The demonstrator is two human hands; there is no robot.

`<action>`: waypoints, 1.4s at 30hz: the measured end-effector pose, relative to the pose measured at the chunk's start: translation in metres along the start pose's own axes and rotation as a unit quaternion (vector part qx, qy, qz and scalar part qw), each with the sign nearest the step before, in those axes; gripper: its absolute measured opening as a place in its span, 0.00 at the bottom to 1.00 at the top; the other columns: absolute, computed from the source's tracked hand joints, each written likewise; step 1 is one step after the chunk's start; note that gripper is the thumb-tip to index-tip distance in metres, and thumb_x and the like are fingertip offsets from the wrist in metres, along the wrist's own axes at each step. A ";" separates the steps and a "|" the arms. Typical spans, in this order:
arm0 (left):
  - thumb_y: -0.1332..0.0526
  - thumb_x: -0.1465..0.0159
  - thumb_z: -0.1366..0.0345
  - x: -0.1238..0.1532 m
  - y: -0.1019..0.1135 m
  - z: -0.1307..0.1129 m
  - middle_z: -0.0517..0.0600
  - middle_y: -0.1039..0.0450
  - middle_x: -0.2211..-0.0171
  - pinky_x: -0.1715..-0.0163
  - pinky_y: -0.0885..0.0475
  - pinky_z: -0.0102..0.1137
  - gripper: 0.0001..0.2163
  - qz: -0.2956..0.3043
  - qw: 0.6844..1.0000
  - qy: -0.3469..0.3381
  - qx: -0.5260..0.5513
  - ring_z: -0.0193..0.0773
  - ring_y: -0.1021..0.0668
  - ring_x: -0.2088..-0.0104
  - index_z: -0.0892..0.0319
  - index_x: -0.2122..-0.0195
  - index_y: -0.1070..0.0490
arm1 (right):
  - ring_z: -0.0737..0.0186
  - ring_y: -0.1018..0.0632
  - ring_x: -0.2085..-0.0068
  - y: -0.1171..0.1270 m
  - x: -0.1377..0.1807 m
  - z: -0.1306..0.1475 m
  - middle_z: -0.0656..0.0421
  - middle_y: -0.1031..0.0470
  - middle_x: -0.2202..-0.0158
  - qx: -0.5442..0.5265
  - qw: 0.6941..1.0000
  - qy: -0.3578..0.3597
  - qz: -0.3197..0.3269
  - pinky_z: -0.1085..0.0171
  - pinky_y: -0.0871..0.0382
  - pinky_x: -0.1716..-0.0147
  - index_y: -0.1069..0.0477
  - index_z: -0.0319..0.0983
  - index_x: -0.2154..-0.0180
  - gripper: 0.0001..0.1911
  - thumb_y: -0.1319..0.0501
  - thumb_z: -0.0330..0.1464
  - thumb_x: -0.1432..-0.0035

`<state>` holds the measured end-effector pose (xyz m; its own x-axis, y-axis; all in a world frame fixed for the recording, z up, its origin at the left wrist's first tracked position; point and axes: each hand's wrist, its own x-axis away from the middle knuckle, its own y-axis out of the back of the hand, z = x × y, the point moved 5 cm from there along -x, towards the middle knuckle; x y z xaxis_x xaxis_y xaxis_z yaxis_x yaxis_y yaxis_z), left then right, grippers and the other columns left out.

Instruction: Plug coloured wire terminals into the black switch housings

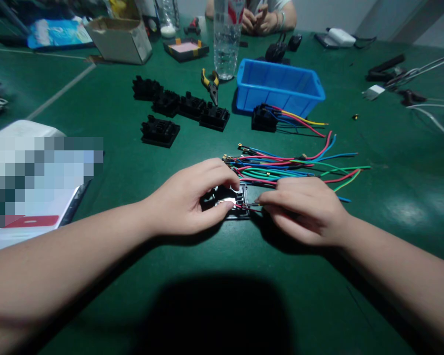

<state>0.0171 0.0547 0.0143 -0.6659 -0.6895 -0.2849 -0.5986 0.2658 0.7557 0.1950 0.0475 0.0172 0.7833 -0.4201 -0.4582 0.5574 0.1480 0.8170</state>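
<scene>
A clear bottle [226,52] (red-labelled) stands upright; a cardboard box [116,43] sits to its left.

We look out from one camera worn on the head, facing forward and tipped down over a green tabletop [214,256]. Our left forearm [77,261] enters from eight o'clock and our right forearm [403,266] from four, so the left hand [185,197] and right hand [311,209] meet near the centre — close to the lens, seen from above. The view is wide: it takes in a cardboard box [120,42] between ten and eleven o'clock, and a clear plastic bottle [226,49] — farther off, cut by the top edge — at twelve.
</scene>
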 end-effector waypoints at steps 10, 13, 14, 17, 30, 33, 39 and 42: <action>0.41 0.40 0.71 0.000 0.000 0.001 0.53 0.27 0.61 0.57 0.30 0.32 0.08 -0.001 1.000 -0.009 -0.002 0.39 0.26 0.59 0.62 0.58 0.30 | 0.65 0.31 0.75 -0.001 0.000 -0.002 0.59 0.28 0.75 0.013 1.000 -0.005 0.009 0.65 0.40 0.75 0.29 0.38 0.58 0.09 0.46 0.25 0.39; 0.41 0.39 0.70 -0.001 0.000 0.001 0.53 0.27 0.61 0.57 0.30 0.32 0.08 -0.002 1.000 -0.009 -0.007 0.39 0.26 0.60 0.61 0.59 0.30 | 0.65 0.31 0.75 -0.002 0.000 -0.002 0.59 0.28 0.75 0.024 1.000 -0.006 0.012 0.65 0.40 0.75 0.29 0.38 0.59 0.09 0.46 0.26 0.39; 0.41 0.39 0.70 -0.001 -0.001 0.001 0.52 0.27 0.61 0.57 0.30 0.32 0.08 -0.002 1.000 -0.009 -0.008 0.39 0.26 0.60 0.61 0.59 0.30 | 0.65 0.30 0.75 -0.002 0.000 -0.002 0.59 0.28 0.75 0.028 1.000 -0.007 0.013 0.65 0.40 0.75 0.29 0.39 0.59 0.09 0.46 0.26 0.39; 0.41 0.39 0.70 -0.001 0.000 0.000 0.52 0.27 0.61 0.57 0.30 0.32 0.08 -0.003 1.000 -0.010 -0.008 0.39 0.26 0.59 0.61 0.59 0.30 | 0.65 0.30 0.75 -0.002 0.000 -0.002 0.59 0.27 0.74 0.036 0.999 -0.007 0.015 0.64 0.39 0.74 0.29 0.39 0.58 0.09 0.47 0.27 0.38; 0.41 0.38 0.69 -0.001 -0.001 0.000 0.52 0.28 0.61 0.58 0.30 0.31 0.07 0.010 1.000 -0.012 -0.007 0.38 0.26 0.59 0.61 0.58 0.30 | 0.63 0.28 0.74 -0.003 0.000 -0.002 0.58 0.26 0.74 0.038 0.998 -0.015 0.039 0.64 0.39 0.73 0.30 0.39 0.61 0.09 0.48 0.27 0.37; 0.41 0.38 0.69 0.000 -0.002 0.000 0.52 0.28 0.61 0.58 0.30 0.31 0.07 0.012 1.000 -0.012 -0.007 0.39 0.26 0.59 0.60 0.58 0.30 | 0.64 0.29 0.75 -0.004 0.000 -0.002 0.58 0.26 0.75 0.037 0.998 -0.018 0.045 0.64 0.39 0.74 0.29 0.39 0.62 0.10 0.49 0.28 0.37; 0.41 0.38 0.70 0.000 -0.002 -0.002 0.52 0.28 0.61 0.57 0.30 0.32 0.08 0.010 1.000 -0.022 -0.003 0.39 0.26 0.59 0.61 0.58 0.30 | 0.64 0.29 0.74 -0.005 0.000 -0.002 0.57 0.26 0.73 0.046 0.998 -0.005 0.043 0.65 0.40 0.73 0.29 0.37 0.60 0.08 0.46 0.27 0.38; 0.41 0.38 0.70 -0.001 -0.002 -0.002 0.53 0.27 0.61 0.57 0.29 0.33 0.08 0.008 1.000 -0.029 -0.006 0.39 0.26 0.59 0.62 0.58 0.30 | 0.64 0.30 0.74 -0.005 0.000 -0.002 0.58 0.26 0.73 0.047 0.998 -0.008 0.049 0.65 0.40 0.74 0.29 0.37 0.60 0.07 0.45 0.27 0.39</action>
<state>0.0195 0.0532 0.0147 -0.7006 -0.6450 -0.3053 -0.5822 0.2693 0.7671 0.1924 0.0490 0.0122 0.8275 -0.4225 -0.3698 0.4498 0.1047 0.8870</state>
